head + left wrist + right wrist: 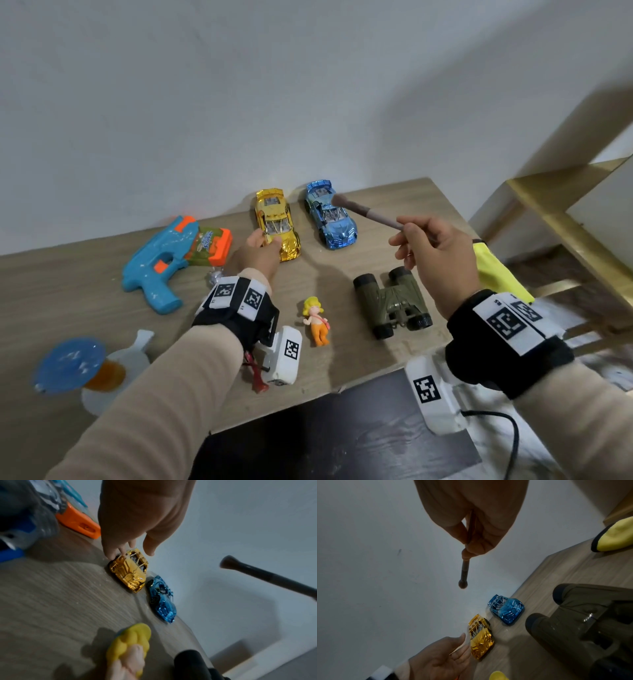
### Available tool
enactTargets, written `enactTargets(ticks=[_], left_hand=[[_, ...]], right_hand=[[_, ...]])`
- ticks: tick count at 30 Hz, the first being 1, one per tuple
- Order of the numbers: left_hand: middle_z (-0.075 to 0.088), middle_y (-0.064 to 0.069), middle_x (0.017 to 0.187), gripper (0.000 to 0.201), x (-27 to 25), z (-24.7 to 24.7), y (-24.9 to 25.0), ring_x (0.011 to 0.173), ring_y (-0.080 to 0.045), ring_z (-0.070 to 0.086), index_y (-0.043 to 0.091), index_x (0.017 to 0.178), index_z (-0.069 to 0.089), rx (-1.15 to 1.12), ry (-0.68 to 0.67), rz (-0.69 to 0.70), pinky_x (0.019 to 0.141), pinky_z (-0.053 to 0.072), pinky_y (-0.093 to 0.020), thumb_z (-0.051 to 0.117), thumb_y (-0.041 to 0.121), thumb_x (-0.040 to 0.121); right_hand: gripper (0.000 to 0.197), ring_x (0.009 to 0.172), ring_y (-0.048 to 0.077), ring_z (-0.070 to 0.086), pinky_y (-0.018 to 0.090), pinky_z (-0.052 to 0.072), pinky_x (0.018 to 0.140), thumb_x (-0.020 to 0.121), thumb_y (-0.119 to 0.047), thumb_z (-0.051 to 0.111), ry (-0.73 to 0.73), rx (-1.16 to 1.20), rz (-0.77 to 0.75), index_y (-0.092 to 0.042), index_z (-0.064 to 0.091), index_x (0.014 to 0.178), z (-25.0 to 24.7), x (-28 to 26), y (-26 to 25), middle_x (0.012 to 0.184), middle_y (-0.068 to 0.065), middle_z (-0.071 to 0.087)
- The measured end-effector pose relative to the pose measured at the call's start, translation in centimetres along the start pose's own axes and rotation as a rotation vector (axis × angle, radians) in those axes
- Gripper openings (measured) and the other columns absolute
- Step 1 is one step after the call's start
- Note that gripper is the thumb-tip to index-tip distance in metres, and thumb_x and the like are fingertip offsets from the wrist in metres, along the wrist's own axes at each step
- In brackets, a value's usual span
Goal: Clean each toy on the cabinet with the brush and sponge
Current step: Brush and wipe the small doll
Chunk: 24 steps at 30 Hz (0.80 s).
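Observation:
A gold toy car and a blue toy car stand side by side near the wall on the wooden cabinet top. My left hand is beside the gold car with relaxed fingers, fingertips touching its left side. My right hand pinches the handle of a dark brush. The bristle head hovers above the blue car's rear. A yellow, black-edged sponge lies at the right edge.
Green binoculars lie under my right wrist. A small yellow-haired doll lies mid-front, a blue and orange water gun at the left. A blue-lidded bottle stands front left. A gold-framed shelf rises at the right.

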<state>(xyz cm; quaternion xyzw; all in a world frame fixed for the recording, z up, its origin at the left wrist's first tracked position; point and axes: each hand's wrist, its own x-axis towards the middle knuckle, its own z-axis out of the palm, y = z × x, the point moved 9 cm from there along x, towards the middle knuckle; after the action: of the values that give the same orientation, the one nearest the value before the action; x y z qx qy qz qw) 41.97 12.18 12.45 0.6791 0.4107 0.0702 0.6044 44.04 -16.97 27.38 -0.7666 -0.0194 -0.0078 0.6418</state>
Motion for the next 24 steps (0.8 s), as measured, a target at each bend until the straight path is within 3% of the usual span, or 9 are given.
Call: enactTargets(ticks=[5,9,14,17,24], left_hand=[[0.052,-0.003,0.139,0.048,-6.3,-0.2,-1.4,0.122,-0.019,0.053,0.017,0.133,0.05,0.151,-0.044,0.074,0.103,0.042,-0.033,0.065,0.018,0.088],[0.059,-0.008,0.132,0.055,-9.2,1.0,-4.6,0.119,-0.023,0.056,0.013,0.129,0.053,0.442,-0.117,0.065,0.103,0.044,-0.038,0.072,0.03,0.08],[0.066,0.001,0.119,0.04,-11.3,1.0,-5.4,0.114,-0.022,0.058,0.024,0.119,0.058,0.67,-0.054,0.096,0.095,0.045,-0.03,0.063,0.041,0.084],[0.069,0.004,0.113,0.027,-11.5,0.6,-5.5,0.107,-0.022,0.061,0.029,0.107,0.063,0.64,-0.002,0.081,0.09,0.048,-0.03,0.062,0.04,0.082],[0.071,-0.003,0.1,0.012,-11.8,0.1,-5.9,0.097,-0.026,0.063,0.025,0.088,0.068,0.492,0.03,0.06,0.085,0.049,-0.03,0.064,0.032,0.081]], right_hand=[[0.017,0.051,0.009,0.052,0.018,0.041,0.043,0.091,-0.005,0.049,-0.026,0.1,0.025,-0.013,0.063,0.091,0.2,-1.4,0.6,0.069,0.006,0.065],[0.016,0.05,0.008,0.052,0.019,0.043,0.045,0.091,-0.005,0.049,-0.06,0.121,0.029,-0.012,0.064,0.092,0.0,-2.4,0.6,0.068,0.006,0.065],[0.017,0.049,0.008,0.052,0.019,0.042,0.046,0.091,-0.006,0.049,-0.066,0.134,0.036,-0.012,0.064,0.093,-1.2,-3.5,0.7,0.069,0.007,0.065],[0.018,0.049,0.008,0.052,0.017,0.042,0.046,0.091,-0.005,0.049,-0.047,0.125,0.019,-0.014,0.064,0.09,-2.3,-4.2,0.7,0.068,0.006,0.065],[0.016,0.047,0.005,0.052,0.017,0.043,0.045,0.09,-0.003,0.049,0.003,0.138,0.017,-0.009,0.064,0.091,-4.3,-5.7,1.4,0.057,-0.003,0.065]])
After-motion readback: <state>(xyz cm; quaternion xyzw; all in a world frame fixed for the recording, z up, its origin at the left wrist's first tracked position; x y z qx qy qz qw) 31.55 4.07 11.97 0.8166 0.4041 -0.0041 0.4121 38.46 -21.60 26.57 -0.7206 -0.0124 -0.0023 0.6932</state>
